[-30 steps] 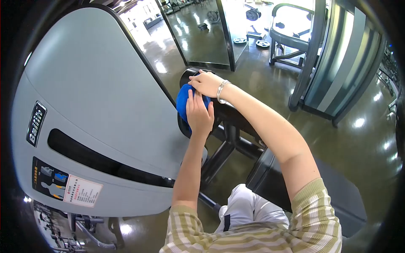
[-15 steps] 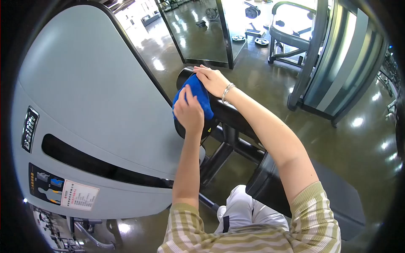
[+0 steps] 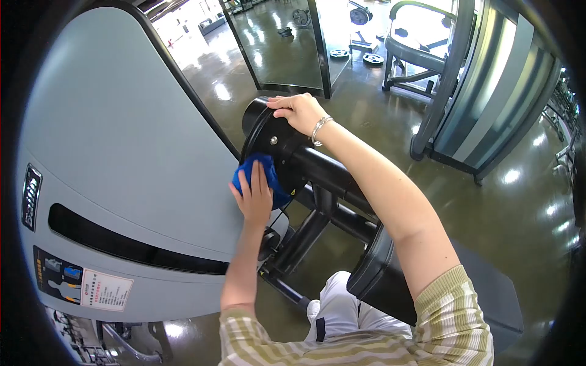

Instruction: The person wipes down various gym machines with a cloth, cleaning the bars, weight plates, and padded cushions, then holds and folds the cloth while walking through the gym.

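My left hand (image 3: 253, 198) presses a crumpled blue cloth (image 3: 271, 172) against the lower left side of a black disc (image 3: 274, 125) on a gym machine. The fingers are spread over the cloth, and part of it is hidden beneath them. Higher up, my right hand (image 3: 299, 114) curls its fingers over the top rim of the disc, and a silver bracelet (image 3: 318, 130) circles that wrist. Between my arms, a thick black tube (image 3: 332, 172) runs from the disc toward the lower right.
A large grey machine housing (image 3: 122, 140) rises on the left. Below the right arm lies a black padded seat (image 3: 390, 277). A mirror (image 3: 284, 46) stands behind, and another machine's tall silver housing (image 3: 488, 97) is at right. Weight plates (image 3: 373, 59) lie on the shiny floor.
My left hand has slid the blue cloth down and left along the disc, uncovering its upper face. My right hand has shifted slightly left, staying on the top rim. The view has shifted slightly.
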The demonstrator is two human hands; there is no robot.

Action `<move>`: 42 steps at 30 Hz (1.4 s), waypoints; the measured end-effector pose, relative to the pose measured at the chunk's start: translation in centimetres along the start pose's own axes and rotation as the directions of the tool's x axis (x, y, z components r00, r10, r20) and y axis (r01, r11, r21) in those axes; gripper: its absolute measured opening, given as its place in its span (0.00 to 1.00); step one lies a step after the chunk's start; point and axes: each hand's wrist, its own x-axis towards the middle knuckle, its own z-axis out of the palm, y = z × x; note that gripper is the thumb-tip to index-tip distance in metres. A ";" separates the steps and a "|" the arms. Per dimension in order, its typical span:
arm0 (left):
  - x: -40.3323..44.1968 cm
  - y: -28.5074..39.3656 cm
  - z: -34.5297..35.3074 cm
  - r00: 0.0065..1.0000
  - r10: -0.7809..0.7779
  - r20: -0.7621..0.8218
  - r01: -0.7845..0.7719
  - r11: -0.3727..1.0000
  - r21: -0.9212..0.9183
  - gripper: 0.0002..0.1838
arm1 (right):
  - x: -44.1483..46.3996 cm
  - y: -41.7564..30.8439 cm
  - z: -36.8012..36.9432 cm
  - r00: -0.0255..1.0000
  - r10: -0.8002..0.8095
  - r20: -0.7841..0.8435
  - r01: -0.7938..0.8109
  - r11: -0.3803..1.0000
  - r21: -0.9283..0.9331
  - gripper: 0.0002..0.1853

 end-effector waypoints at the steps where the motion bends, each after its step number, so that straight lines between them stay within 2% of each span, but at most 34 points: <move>1: 1.8 -0.2 -1.0 1.000 0.002 0.009 -0.002 1.000 -0.003 0.32 | 0.1 0.1 0.0 1.000 0.004 -0.007 -0.004 1.000 -0.004 0.12; 4: 7.4 0.8 -1.7 0.998 0.065 0.011 -0.064 0.997 -0.052 0.30 | 0.6 -0.4 -0.6 0.995 0.074 0.069 -0.072 0.997 -0.035 0.12; 6: 10.3 2.2 -0.8 0.985 0.173 0.017 -0.162 0.952 -0.261 0.25 | 0.8 -0.9 -1.0 0.992 0.099 0.079 -0.096 0.995 -0.038 0.13; 8: 11.0 4.4 1.9 0.972 0.218 0.089 -0.155 0.877 -0.455 0.21 | 0.9 -1.1 -1.2 0.984 0.141 0.105 -0.132 0.988 -0.083 0.13; 9: 11.4 4.8 2.5 0.973 0.216 0.086 -0.154 0.876 -0.458 0.21 | 1.0 -0.6 -0.7 0.991 0.109 0.081 -0.105 0.993 -0.060 0.13; 10: 12.5 4.4 1.3 0.877 0.343 0.337 -0.135 0.848 -0.512 0.24 | 0.8 -0.8 -1.0 0.990 0.113 0.082 -0.109 0.992 -0.056 0.13; 11: 12.8 4.0 0.6 0.695 0.456 0.556 -0.099 0.826 -0.554 0.27 | 0.5 -1.2 -1.0 0.992 0.109 0.066 -0.104 0.992 -0.078 0.13; 12: 12.5 4.1 1.9 0.688 0.454 0.566 -0.098 0.831 -0.548 0.27 | 0.4 -1.6 -0.9 0.994 0.099 0.050 -0.093 0.991 -0.101 0.13; 13: 12.3 4.5 4.0 0.815 0.515 0.267 -0.377 0.819 -0.433 0.26 | 0.5 -1.4 -0.6 0.989 0.141 0.044 -0.137 0.987 -0.085 0.12; 14: 12.2 4.6 4.6 0.806 0.589 -0.054 -0.585 0.780 -0.222 0.25 | 0.4 -1.3 -0.1 0.989 0.137 0.048 -0.133 0.988 -0.080 0.12; 17: 11.8 4.8 5.2 0.836 0.547 -0.044 -0.539 0.804 -0.250 0.25 | 0.3 -0.9 0.4 0.993 0.095 -0.073 -0.099 0.994 -0.048 0.13; 22: 11.7 4.8 5.1 0.875 0.484 -0.022 -0.465 0.826 -0.319 0.26 | 0.0 -1.7 0.1 0.989 0.132 -0.069 -0.133 0.991 -0.003 0.13; 26: 11.6 4.8 4.8 0.889 0.455 0.054 -0.400 0.828 -0.393 0.26 | -0.1 -1.4 0.5 0.981 0.170 -0.091 -0.174 0.984 -0.045 0.14; 29: 10.6 4.2 3.7 0.890 0.446 0.096 -0.369 0.828 -0.423 0.26 | -0.2 -1.7 0.3 0.989 0.108 -0.096 -0.113 0.993 -0.046 0.14; 31: 7.8 2.6 1.4 0.871 0.462 0.167 -0.440 0.885 -0.154 0.27 | -0.5 -1.9 0.3 0.989 0.101 -0.109 -0.106 0.994 -0.041 0.14; 34: 4.1 2.2 0.8 0.899 0.418 0.132 -0.391 0.901 -0.188 0.25 | -0.6 -1.9 0.8 0.988 0.100 -0.115 -0.104 0.994 -0.033 0.14; 35: 3.1 2.4 0.9 0.892 0.398 0.213 -0.348 0.906 -0.240 0.28 | -0.7 -2.0 0.8 0.989 0.076 -0.129 -0.082 0.996 -0.040 0.14; 36: 2.1 2.4 1.0 0.893 0.397 0.212 -0.346 0.907 -0.239 0.28 | -0.8 -2.1 0.8 0.988 0.053 -0.145 -0.060 0.997 -0.049 0.15; 38: -0.1 2.2 0.9 0.844 0.454 0.287 -0.436 0.891 -0.129 0.28 | -1.1 -2.3 1.0 0.992 0.074 -0.100 -0.084 0.992 -0.099 0.16; 39: -1.3 2.2 0.7 0.794 0.502 0.344 -0.509 0.857 -0.075 0.28 | -1.3 -2.1 1.3 0.989 0.022 -0.148 -0.041 0.991 -0.125 0.16; 40: -2.5 2.0 1.0 0.795 0.500 0.344 -0.508 0.858 -0.075 0.28 | -1.3 -1.7 1.7 0.980 -0.032 -0.195 0.001 0.988 -0.154 0.17; 42: -4.5 1.4 1.9 0.707 0.635 0.312 -0.653 0.755 -0.055 0.30 | -1.2 -1.3 2.1 0.976 -0.068 -0.209 0.032 0.985 -0.171 0.18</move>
